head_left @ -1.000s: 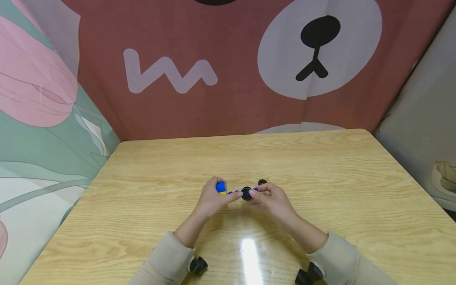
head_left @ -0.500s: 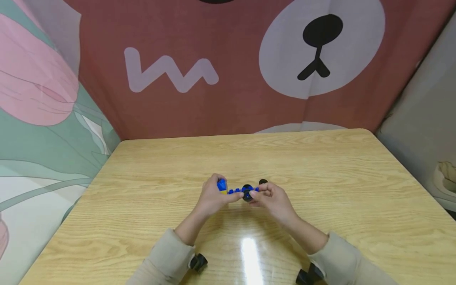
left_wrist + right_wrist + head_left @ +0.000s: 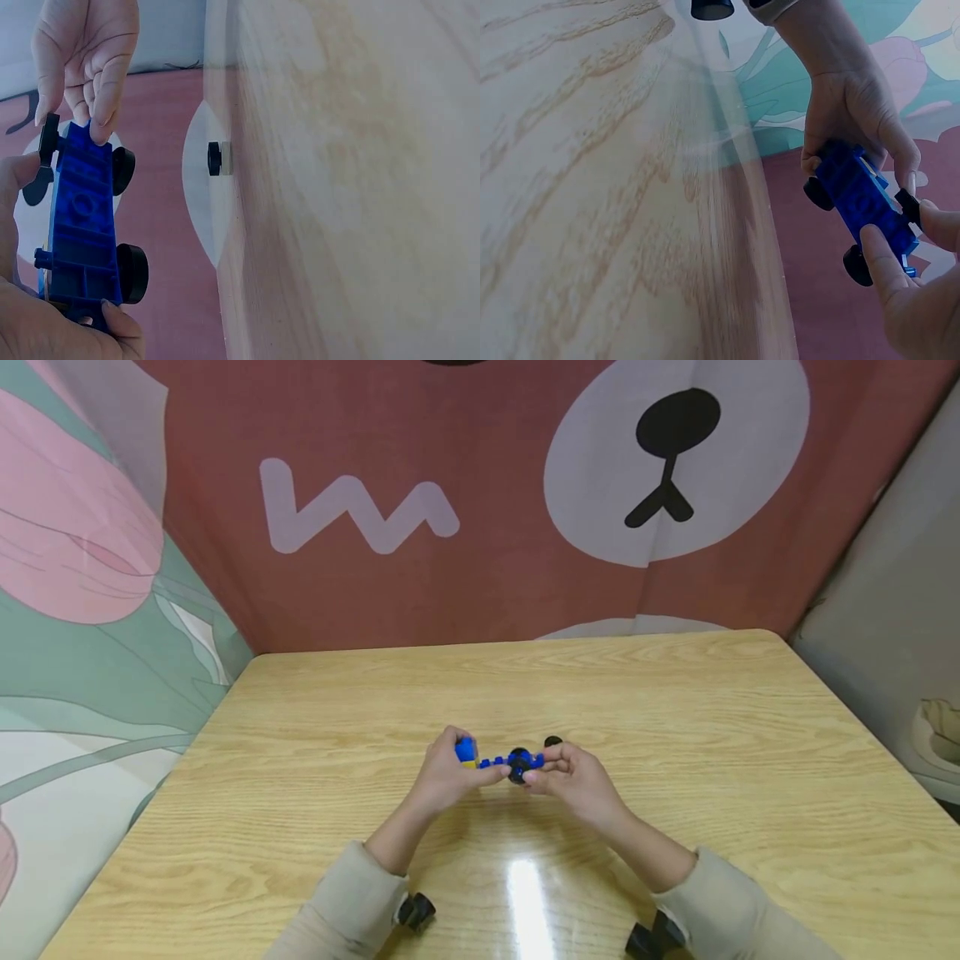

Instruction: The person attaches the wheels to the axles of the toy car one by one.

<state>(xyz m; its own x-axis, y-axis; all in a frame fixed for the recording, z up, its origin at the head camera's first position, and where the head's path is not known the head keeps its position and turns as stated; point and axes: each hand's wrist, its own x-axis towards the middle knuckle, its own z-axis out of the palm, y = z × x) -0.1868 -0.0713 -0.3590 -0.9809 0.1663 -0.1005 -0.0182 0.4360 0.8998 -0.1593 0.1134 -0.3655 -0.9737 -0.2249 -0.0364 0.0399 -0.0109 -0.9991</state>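
Note:
A blue toy car (image 3: 519, 758) with a yellow part and black wheels is held above the table between both hands. My left hand (image 3: 442, 772) grips its left end, the thumb stretched along the near side to a wheel (image 3: 46, 146). My right hand (image 3: 573, 781) holds the other end, with fingertips on the blue body and at that same wheel. In the left wrist view the ribbed underside (image 3: 84, 206) shows, with two wheels on one side. On the other side is one wheel and a bare blue axle stub (image 3: 43, 259).
A loose black wheel (image 3: 552, 742) lies on the wooden table (image 3: 337, 710) just behind the right hand. A printed cloth (image 3: 487, 585) hangs along the table's far edge. Black wrist cameras (image 3: 416, 912) sit at both sleeves.
My right thumb has slid slightly down on the near wheel, showing more of the blue body. The car tilts slightly in the hands, which otherwise stay in place.

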